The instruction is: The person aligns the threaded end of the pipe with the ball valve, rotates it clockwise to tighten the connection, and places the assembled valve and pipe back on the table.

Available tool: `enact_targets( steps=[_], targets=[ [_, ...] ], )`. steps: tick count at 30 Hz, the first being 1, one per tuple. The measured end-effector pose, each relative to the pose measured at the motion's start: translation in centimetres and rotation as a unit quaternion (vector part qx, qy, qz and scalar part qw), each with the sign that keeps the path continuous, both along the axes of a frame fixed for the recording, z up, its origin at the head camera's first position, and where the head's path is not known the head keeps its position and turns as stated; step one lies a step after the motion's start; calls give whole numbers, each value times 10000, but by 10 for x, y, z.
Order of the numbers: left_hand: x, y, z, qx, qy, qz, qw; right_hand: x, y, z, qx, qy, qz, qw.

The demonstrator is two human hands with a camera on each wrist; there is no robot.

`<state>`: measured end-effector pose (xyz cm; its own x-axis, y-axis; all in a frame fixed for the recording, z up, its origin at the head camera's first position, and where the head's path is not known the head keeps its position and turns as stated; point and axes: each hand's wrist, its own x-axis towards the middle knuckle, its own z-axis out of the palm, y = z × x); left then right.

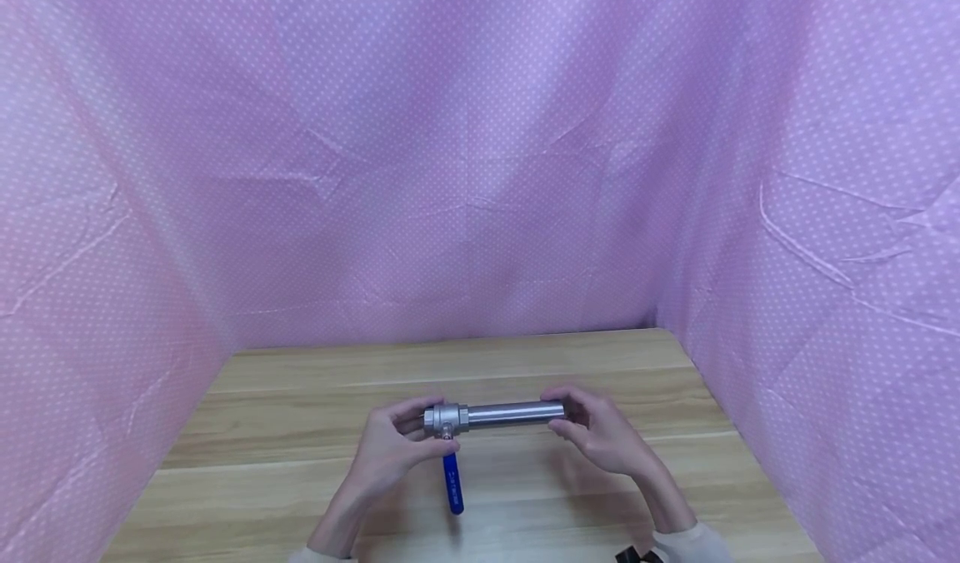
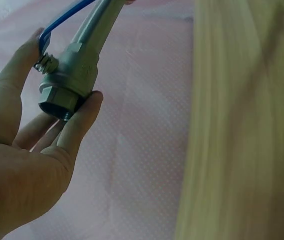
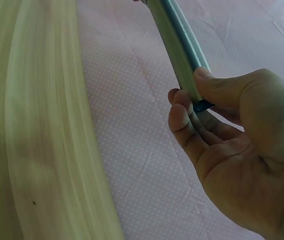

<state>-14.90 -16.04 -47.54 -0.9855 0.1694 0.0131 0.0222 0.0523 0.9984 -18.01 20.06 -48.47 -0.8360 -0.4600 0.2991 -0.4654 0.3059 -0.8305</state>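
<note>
A silver ball valve [image 1: 447, 417] with a blue lever handle [image 1: 453, 484] is held up over the table by my left hand [image 1: 390, 446]. The thumb lies at the base of the lever, and the fingers reach round the valve's far side. In the left wrist view the hexagonal open end of the valve [image 2: 59, 100] faces the palm. A shiny metal pipe [image 1: 510, 414] runs straight out of the valve's right side. My right hand [image 1: 603, 438] pinches the pipe's free end between thumb and fingers; the right wrist view shows the dark opening of the pipe [image 3: 191, 80] there.
The wooden tabletop [image 1: 300, 430] lies under both hands. Pink dotted cloth [image 1: 465, 213] hangs behind it and along both sides. A small black object [image 1: 628, 555] shows at the bottom edge, beside the right sleeve [image 1: 690, 545].
</note>
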Motion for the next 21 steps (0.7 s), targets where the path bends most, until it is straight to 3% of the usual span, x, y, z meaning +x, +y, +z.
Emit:
enact_targets(
  steps=[12,21],
  targets=[
    [-10,-2,-25,-252,-302,-307,9988,-7,2,-16,1141,37,-11,9935],
    [-15,-4,-39,-559,-432,-415,9966,-12,5,-28,1428,-143,45,9896]
  ],
)
